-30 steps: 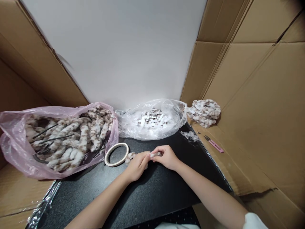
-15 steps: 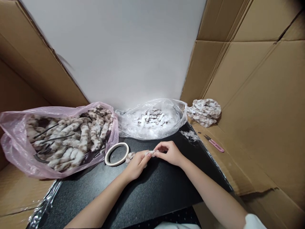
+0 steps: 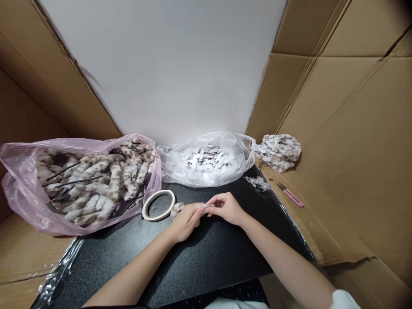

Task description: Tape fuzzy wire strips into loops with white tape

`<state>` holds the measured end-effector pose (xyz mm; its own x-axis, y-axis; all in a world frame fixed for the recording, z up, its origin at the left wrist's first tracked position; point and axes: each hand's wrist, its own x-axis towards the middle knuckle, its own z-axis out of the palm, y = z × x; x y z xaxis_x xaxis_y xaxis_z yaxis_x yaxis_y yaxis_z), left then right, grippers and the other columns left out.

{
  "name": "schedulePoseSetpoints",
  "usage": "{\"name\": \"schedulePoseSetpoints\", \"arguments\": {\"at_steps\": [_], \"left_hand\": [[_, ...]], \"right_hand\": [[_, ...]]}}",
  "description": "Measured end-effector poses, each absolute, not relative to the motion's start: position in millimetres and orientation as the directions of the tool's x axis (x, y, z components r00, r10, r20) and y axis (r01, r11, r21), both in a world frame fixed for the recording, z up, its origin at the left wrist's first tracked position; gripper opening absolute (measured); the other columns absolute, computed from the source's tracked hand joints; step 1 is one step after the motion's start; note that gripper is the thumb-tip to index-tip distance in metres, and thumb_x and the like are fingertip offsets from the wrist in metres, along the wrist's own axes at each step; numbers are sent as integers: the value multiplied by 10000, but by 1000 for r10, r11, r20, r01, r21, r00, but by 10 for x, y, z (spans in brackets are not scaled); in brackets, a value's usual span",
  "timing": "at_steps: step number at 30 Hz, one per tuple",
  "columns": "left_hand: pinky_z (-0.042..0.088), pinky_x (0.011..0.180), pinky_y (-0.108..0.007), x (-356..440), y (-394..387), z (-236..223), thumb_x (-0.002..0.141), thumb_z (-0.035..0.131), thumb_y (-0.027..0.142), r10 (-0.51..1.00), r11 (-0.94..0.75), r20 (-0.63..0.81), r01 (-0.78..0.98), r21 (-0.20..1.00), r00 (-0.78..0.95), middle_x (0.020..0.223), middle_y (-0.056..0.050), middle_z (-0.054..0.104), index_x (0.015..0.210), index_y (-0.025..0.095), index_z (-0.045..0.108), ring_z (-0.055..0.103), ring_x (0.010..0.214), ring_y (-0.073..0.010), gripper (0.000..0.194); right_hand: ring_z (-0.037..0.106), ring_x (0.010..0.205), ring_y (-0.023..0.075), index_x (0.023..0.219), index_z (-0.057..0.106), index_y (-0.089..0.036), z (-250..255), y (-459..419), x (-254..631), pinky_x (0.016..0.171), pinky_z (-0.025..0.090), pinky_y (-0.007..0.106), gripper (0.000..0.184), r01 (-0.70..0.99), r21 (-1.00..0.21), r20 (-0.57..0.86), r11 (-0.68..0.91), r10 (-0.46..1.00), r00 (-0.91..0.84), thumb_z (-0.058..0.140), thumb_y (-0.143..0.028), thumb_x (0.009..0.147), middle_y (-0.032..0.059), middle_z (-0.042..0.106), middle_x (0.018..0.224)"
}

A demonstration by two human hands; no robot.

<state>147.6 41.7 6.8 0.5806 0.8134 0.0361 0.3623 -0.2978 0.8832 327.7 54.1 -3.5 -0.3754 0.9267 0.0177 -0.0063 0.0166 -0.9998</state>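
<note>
My left hand [image 3: 188,221] is closed round a fluffy brown-and-white fur strip [image 3: 177,209], whose one end sticks out past my knuckles on the left. At the other end, the thumb and fingers of my right hand [image 3: 227,209] pinch the strip close to my left thumb. The hands nearly touch, just above the black tabletop [image 3: 225,257]. Most of the strip is hidden by my fingers. A roll of cream tape [image 3: 159,205] lies flat left of the strip.
Left stands a pink plastic bag [image 3: 19,189] of fur strips with dark cords. Behind lies a clear bag [image 3: 174,171] holding small white pieces. A bundle of fur strips [image 3: 280,152], pink-handled snips [image 3: 290,195] and loose fluff [image 3: 258,183] are on the right. Cardboard walls [image 3: 363,128] flank the table.
My right fingers have drawn in closer to my left thumb and closed more on the strip. My left hand keeps its hold. The view has shifted slightly.
</note>
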Motion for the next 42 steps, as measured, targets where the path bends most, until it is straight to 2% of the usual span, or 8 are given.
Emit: {"name": "schedulePoseSetpoints", "arguments": {"at_steps": [5,12,16,18,21,28,33,42], "left_hand": [[349,659,-266,1481,424,46,967,261,390,814,-304,44,358,883,580,688,3,483,707,172,493,443,675,-157,412],[294,579,-245,1520,443,24,937,342,450,825,-241,1,351,905,565,623,30,401,672,173,438,370,602,-128,394],[258,534,-232,1518,458,29,939,330,465,850,-193,-14,336,922,527,615,42,328,663,187,374,312,576,-113,394],[252,524,-228,1508,456,38,936,330,475,856,-182,-16,329,926,517,610,44,316,655,192,354,299,569,-110,399],[240,504,-225,1494,446,51,934,328,482,859,-170,-21,325,930,512,595,50,296,644,198,333,277,545,-105,406],[267,523,-230,1486,441,44,934,313,458,852,-194,2,312,930,523,605,45,307,635,199,330,290,557,-111,396],[302,558,-243,1484,437,42,946,286,434,841,-229,25,315,921,540,616,33,360,659,190,393,343,583,-127,392],[338,607,-258,1512,437,100,956,269,424,841,-312,74,369,875,536,636,24,405,643,194,376,385,619,-140,403]], "right_hand": [[613,533,145,740,727,-135,-60,511,3233,527,479,261,311,41,-995,74,93,939,-336,797,-418,633,30,671,591],[575,621,136,696,733,-164,34,466,3185,613,444,258,22,158,-940,243,303,919,-311,718,-178,688,19,665,662],[609,696,144,881,717,-176,89,482,3242,666,480,258,213,173,-921,275,348,899,-341,734,-173,668,14,690,774],[624,698,149,911,705,-169,95,501,3290,666,505,265,241,155,-933,260,326,905,-337,748,-245,686,24,691,782],[639,676,159,787,723,-161,76,525,3337,657,518,282,160,128,-956,210,263,922,-326,728,-310,728,43,695,742],[672,641,175,759,738,-160,-10,529,3273,666,547,321,284,-37,-999,22,10,940,-340,810,-394,616,35,720,694],[675,621,169,738,732,-152,-28,520,3222,665,552,318,315,-63,-997,-10,-34,938,-348,842,-388,560,29,718,667],[640,588,152,666,716,-165,-1,489,3190,604,521,278,292,-67,-998,3,-17,959,-285,867,-363,515,16,701,639]]}}
